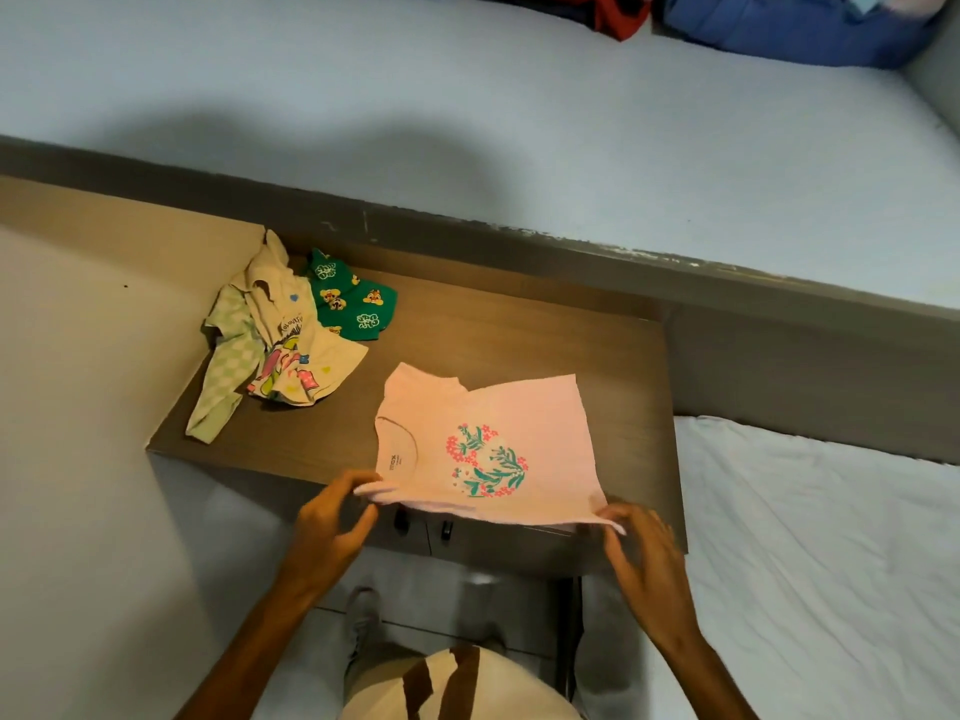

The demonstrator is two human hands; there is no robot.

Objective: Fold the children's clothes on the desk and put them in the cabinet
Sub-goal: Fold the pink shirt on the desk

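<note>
A pink children's T-shirt (498, 439) with a flower print lies flat on the brown desk (613, 356), neckline to the left. My left hand (332, 517) pinches its near left edge by the sleeve. My right hand (641, 537) pinches its near right corner at the hem. A crumpled cream garment with cartoon print and green checked sleeves (270, 350) lies at the desk's back left. A green patterned garment (353, 304) sits just behind it.
Two dark handles (423, 527) show on the cabinet front under the desk edge. A white bed sheet (821, 553) lies to the right. A pale wall stands at left. Red and blue fabric (779, 23) lies at the far top.
</note>
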